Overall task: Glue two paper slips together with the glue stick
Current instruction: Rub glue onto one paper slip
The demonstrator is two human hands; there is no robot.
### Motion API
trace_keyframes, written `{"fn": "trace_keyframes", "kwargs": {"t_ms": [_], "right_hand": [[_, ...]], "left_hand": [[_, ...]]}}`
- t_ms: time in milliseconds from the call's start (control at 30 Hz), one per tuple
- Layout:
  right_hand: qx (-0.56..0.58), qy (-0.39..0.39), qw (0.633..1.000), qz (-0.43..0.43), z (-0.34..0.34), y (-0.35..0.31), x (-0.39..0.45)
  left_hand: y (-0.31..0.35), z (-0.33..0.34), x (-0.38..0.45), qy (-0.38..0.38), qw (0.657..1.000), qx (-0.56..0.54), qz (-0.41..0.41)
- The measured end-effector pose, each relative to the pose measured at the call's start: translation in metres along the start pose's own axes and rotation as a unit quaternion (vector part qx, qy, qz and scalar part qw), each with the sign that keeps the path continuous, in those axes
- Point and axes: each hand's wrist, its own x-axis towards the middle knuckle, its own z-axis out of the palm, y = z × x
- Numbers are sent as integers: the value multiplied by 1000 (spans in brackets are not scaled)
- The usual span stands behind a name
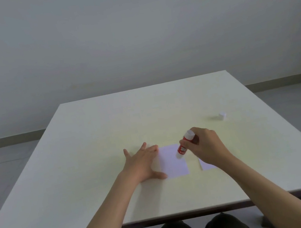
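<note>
A white paper slip (pixel 174 162) lies flat on the table in front of me. My left hand (pixel 144 163) rests on the table with fingers spread, pressing the slip's left edge. My right hand (pixel 205 146) grips a red glue stick (pixel 184 145), tilted, with its lower end touching the slip's upper right part. A second white slip (pixel 207 165) lies just to the right, mostly hidden under my right hand and wrist.
The pale table (pixel 94 164) has a small white cap-like object (pixel 222 116) at the far right. The table's near edge runs just above my knees. Grey floor and a bare wall surround the table.
</note>
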Motion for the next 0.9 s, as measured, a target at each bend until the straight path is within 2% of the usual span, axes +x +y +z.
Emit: {"fn": "trace_keyframes", "kwargs": {"t_ms": [133, 300, 767, 900], "right_hand": [[-2, -22, 999, -32, 29, -19, 11], [-24, -49, 998, -15, 48, -17, 18], [-62, 5, 997, 40, 5, 16, 17], [-23, 18, 999, 38, -2, 13, 17]], "left_hand": [[0, 0, 0, -4, 1000, 0, 0], [-2, 2, -2, 8, 1000, -18, 7], [-10, 9, 2, 46, 996, 49, 60], [-14, 13, 4, 52, 995, 54, 62]]}}
